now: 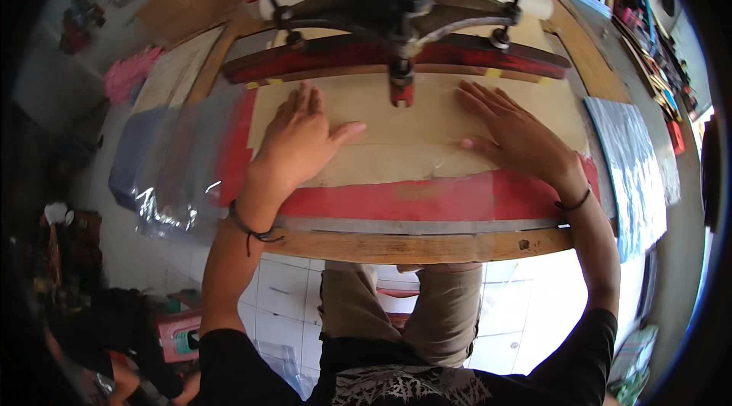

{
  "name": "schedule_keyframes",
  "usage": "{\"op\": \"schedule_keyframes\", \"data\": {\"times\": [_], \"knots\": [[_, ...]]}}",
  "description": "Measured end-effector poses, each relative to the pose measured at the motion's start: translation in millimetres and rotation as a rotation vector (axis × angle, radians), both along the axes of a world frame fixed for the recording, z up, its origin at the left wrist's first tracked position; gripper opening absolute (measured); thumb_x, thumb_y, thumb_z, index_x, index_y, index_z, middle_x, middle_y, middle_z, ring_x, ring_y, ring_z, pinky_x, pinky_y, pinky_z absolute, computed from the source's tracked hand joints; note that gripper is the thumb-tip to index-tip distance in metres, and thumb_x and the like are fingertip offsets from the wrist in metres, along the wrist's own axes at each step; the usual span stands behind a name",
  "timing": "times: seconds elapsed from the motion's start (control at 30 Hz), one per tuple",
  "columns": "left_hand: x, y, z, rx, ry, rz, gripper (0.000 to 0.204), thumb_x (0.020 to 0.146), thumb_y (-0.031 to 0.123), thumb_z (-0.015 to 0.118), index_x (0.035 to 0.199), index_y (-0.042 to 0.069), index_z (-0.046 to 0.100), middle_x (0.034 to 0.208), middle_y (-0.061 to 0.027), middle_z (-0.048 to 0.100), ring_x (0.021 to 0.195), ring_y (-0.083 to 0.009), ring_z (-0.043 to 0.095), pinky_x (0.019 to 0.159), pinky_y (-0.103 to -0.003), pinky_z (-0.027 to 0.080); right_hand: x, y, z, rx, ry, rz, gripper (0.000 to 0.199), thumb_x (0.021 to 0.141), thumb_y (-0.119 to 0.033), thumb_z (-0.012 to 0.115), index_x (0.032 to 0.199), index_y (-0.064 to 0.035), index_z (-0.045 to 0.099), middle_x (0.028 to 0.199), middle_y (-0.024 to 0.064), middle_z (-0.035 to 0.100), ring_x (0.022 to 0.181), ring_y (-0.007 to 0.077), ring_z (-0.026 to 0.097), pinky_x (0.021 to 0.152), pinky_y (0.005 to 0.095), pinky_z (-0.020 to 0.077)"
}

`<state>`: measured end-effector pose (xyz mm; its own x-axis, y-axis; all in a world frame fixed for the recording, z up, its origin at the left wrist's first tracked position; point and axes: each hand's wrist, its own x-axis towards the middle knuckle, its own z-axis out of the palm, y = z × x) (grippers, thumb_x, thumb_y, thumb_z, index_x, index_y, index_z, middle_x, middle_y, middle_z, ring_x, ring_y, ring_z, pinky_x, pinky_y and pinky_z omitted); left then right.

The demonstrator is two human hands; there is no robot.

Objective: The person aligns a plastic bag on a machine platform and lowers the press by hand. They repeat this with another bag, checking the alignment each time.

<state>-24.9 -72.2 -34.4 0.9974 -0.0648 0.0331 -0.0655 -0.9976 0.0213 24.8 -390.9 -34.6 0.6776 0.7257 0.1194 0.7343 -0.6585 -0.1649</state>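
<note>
Both hands flat, palms down, on the tan sheet [412, 135] — nothing gripped. Left hand [299, 139] has fingers together pointing away, thumb out to the right. Right hand [512, 133] has fingers splayed, thumb pointing left. The sheet lies on the red platen [427, 198] of the press, centred between the hands, its near edge short of the wooden table edge [427, 246]. The dark press head [400, 6] hangs above the sheet's far edge — its red tip sits just between the two hands. Clear plastic film [171, 177] lies to the left, well apart.
</note>
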Motion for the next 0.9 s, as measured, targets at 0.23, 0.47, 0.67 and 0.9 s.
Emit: {"op": "schedule_keyframes", "data": {"times": [0.23, 0.47, 0.67, 0.9], "knots": [[-12.7, 4.6, 15.6, 0.069, 0.117, 0.001, 0.097, 0.092, 0.066, 0.043, 0.139, -0.018, 0.031, 0.148, -0.0329, 0.03, 0.142, -0.0381, 0.028, 0.118, -0.039, 0.024, -6.8, -3.1, 14.6, -0.058, 0.065, 0.005, 0.07, 0.097, -0.045, 0.049, 0.147, 0.0001, 0.031, 0.156, 0.019, 0.026, 0.144, 0.036, 0.023, 0.12, 0.0435, 0.0189], [-0.8, 82.3, 29.4, -0.158, 0.202, -0.144, 0.069, 0.089, 0.037, 0.067, 0.14, -0.002, 0.044, 0.14, -0.0258, 0.047, 0.133, -0.0363, 0.043, 0.11, -0.038, 0.035, -2.8, -1.1, 16.4, -0.03, 0.155, -0.016, 0.067, 0.098, -0.041, 0.049, 0.149, -0.003, 0.029, 0.156, 0.0187, 0.025, 0.144, 0.0375, 0.023, 0.119, 0.0428, 0.0205], [6.3, 84.3, 37.3, -0.388, 0.279, 0.196, 0.046, 0.079, 0.03, 0.077, 0.115, 0.005, 0.062, 0.111, -0.0164, 0.065, 0.119, -0.0304, 0.054, 0.097, -0.04, 0.044, -0.8, -8.0, 19.0, -0.031, 0.196, -0.053, 0.065, 0.097, -0.036, 0.052, 0.149, -0.0038, 0.029, 0.156, 0.0187, 0.025, 0.145, 0.0358, 0.023, 0.118, 0.0418, 0.0226], [9.6, 77.8, 38.9, -0.294, 0.312, 0.175, 0.045, 0.084, 0.04, 0.073, 0.099, 0.001, 0.057, 0.076, -0.0097, 0.064, 0.064, -0.0169, 0.06, 0.058, -0.031, 0.048, -0.9, -10.1, 28.9, -0.026, 0.193, -0.008, 0.062, 0.095, -0.033, 0.057, 0.146, -0.0031, 0.035, 0.153, 0.0183, 0.034, 0.141, 0.0351, 0.032, 0.115, 0.0416, 0.0297]]}}
